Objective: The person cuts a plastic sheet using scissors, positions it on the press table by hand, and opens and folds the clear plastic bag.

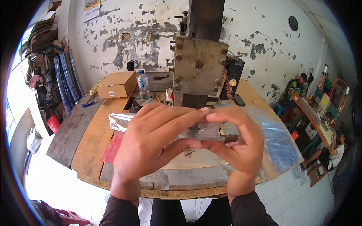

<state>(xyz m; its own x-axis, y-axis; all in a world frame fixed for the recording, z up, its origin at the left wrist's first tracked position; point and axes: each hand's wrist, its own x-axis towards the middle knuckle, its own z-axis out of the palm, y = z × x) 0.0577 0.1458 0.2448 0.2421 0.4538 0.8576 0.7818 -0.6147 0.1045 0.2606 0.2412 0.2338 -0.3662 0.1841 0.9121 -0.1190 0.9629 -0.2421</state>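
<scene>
My left hand and my right hand are raised over the front of the workbench, their fingertips meeting in the middle. Between them is a piece of clear plastic film, pinched by fingers and thumbs of both hands. Its exact shape is partly hidden by my fingers. Behind my hands rises a heavy metal press with a bolted plate. Left of my left hand lies a shiny clear plastic sheet, with a red sheet below it.
A cardboard box, a water bottle and a blue pen-like tool are on the left of the bench. Bluish plastic sheets lie on the right, near a black phone. Two people sit at another table far right.
</scene>
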